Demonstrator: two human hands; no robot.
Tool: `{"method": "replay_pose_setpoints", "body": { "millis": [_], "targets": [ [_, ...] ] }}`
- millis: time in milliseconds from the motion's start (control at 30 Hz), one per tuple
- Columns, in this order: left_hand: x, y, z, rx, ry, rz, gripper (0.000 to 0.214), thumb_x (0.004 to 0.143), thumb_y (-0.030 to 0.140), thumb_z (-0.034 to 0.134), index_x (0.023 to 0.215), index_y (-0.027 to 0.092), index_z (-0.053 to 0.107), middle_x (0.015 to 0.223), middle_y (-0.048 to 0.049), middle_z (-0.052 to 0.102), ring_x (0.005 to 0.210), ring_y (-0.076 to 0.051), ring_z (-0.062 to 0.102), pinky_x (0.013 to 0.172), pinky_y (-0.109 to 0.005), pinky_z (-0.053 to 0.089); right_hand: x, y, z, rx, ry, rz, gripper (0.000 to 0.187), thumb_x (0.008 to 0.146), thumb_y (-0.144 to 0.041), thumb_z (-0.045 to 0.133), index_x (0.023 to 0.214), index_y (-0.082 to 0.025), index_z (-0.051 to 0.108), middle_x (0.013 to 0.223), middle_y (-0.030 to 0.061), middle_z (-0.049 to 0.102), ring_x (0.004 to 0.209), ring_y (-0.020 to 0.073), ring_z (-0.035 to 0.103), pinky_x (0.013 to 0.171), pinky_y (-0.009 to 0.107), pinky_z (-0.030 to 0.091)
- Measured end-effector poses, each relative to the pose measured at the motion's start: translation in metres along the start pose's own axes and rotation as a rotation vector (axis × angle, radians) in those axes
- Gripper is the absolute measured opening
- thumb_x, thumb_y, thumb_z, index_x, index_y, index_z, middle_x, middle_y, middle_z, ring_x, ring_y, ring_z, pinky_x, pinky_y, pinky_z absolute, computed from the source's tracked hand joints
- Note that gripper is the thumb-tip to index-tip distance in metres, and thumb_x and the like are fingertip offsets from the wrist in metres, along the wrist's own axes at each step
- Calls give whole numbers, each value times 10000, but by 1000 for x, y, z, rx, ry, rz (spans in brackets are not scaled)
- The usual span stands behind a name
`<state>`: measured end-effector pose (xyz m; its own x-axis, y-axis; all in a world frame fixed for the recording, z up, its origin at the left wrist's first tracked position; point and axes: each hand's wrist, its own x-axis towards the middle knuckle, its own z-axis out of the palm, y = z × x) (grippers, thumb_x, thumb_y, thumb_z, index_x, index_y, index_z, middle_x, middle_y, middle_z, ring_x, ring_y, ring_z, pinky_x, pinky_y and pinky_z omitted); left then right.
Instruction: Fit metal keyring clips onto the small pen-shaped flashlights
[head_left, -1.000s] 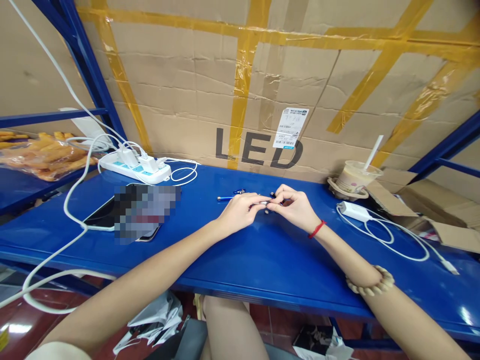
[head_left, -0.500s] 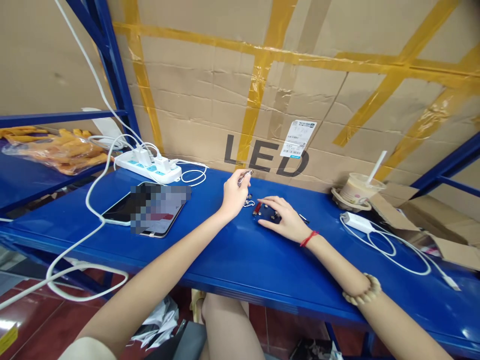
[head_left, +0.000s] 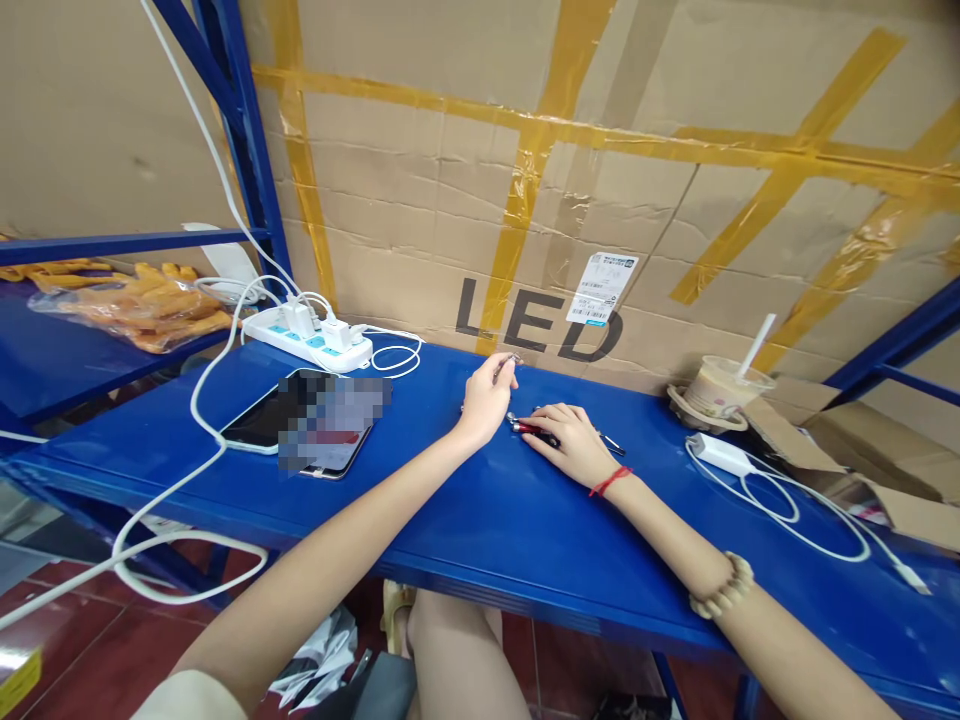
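Observation:
My left hand (head_left: 486, 402) is raised just above the blue shelf top, fingers pinched on a small shiny metal piece (head_left: 514, 357) whose kind is too small to make out. To its right, my right hand (head_left: 574, 440) rests low on the surface with its fingers drawn together. Between its thumb and fingers lies a small red cylinder with a silvery end (head_left: 525, 427). Dark little parts are mostly covered by this hand. Just beyond its knuckles a thin black pen-like stick (head_left: 612, 443) lies on the blue surface.
Two phones (head_left: 255, 425) lie at left, one partly blurred, before a white power strip (head_left: 330, 350) with plugs and cables. At right stand a drink cup with a straw (head_left: 724, 385), a white adapter with cable (head_left: 720, 453) and an open carton (head_left: 877, 430). A large cardboard box (head_left: 420, 220) walls the back.
The right hand's thumb and fingers have drawn together over the red cylinder, which has turned from upright to lying sideways in view. The left hand keeps its pinch. The whole view has shifted slightly.

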<state>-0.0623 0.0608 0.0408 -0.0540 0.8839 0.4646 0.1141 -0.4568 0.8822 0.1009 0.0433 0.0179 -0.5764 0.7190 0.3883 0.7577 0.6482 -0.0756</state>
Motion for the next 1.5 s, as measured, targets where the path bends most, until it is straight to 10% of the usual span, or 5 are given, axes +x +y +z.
{"method": "replay_pose_setpoints", "body": {
  "millis": [300, 633, 933, 1167, 1500],
  "targets": [
    [-3, -9, 8, -109, -112, -100, 203, 857, 237, 378, 874, 153, 563, 601, 23, 504, 577, -83, 462, 579, -190, 360, 1, -5, -4, 10, 0, 40, 99, 756, -282, 556, 780, -209, 620, 809, 28, 649, 783, 178, 553, 753, 337, 331],
    [-2, -14, 9, -196, -85, -166, 224, 843, 316, 425, 874, 156, 578, 576, 23, 497, 475, -65, 394, 501, -180, 328, -4, 2, -2, 134, 59, 71, 287, 864, -350, 407, 1036, -232, 604, 1051, 60, 628, 973, 201, 560, 807, 345, 388],
    [-3, -14, 10, -218, -110, -189, 212, 839, 307, 433, 871, 154, 577, 579, 24, 488, 465, -60, 366, 478, -177, 300, -2, 7, 5, 303, 27, 150, 158, 740, -349, 579, 746, -229, 682, 878, 26, 683, 924, 202, 585, 849, 344, 432],
    [-5, -10, 10, -274, -159, -233, 181, 845, 266, 425, 874, 155, 565, 604, 25, 478, 440, -42, 326, 430, -166, 249, -1, 4, 5, 444, -49, 114, 224, 780, -329, 536, 922, -221, 671, 971, 37, 670, 977, 202, 567, 905, 363, 400],
    [-8, 2, 7, -455, -330, -419, 163, 851, 283, 410, 838, 151, 506, 635, 9, 463, 416, -33, 325, 378, -147, 219, -1, 0, 2, 549, -12, 223, 180, 752, -316, 556, 804, -176, 656, 839, 42, 685, 763, 164, 623, 706, 278, 481]
  ]
}}
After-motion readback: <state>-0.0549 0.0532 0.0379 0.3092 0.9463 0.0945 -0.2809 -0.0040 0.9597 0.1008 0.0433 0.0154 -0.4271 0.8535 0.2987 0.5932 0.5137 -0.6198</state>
